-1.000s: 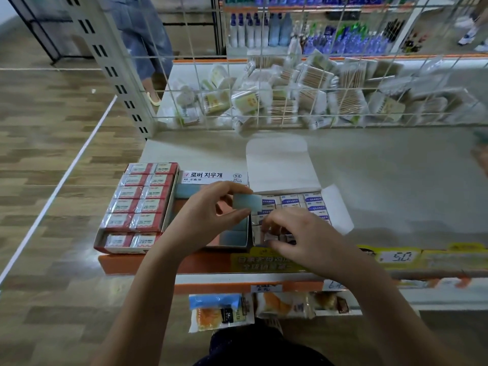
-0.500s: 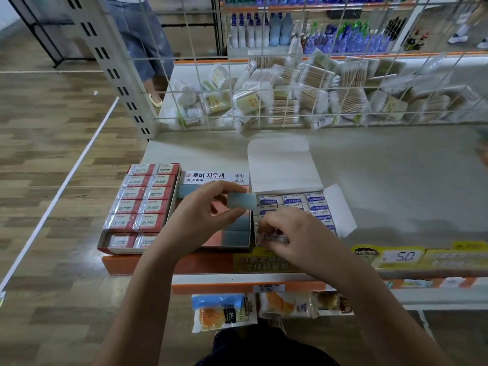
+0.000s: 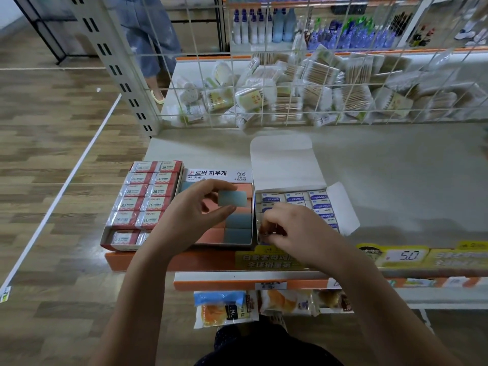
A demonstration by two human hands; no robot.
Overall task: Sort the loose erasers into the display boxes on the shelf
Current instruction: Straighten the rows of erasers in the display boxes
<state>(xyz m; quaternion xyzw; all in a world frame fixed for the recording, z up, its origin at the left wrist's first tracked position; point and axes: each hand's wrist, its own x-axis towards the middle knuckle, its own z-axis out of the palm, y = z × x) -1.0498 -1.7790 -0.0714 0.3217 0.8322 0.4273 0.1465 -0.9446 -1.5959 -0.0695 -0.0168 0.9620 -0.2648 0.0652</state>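
Blue-grey eraser (image 3: 231, 198) sits pinched in my left hand (image 3: 196, 212), thumb under, fingers on top, held flat just above the middle display box (image 3: 219, 178) w/ the Korean label. I hold it level like that b/c the blue and salmon blocks in there lie flat in rows, so it should drop straight into a gap w/o turning.

My right hand (image 3: 290, 231) is down at the near end of the right display box (image 3: 343, 207), fingertips curled on something small and reddish. Can't tell exactly what, prob. a stray eraser that doesn't match the white "ERASER" packs (image 3: 295, 198) there. Its lid flap stands open at the back, so reaching in is easy.

Left display box (image 3: 105, 233) holds the red 2B erasers (image 3: 148, 191) in neat pairs; near row looks partly filled. All 3 boxes stand side by side at the front edge of the shelf (image 3: 396, 180), touching or nearly so, which keeps each move short.

Next, I'd guess: blue one goes in the middle box, the reddish bit goes wherever it matches.
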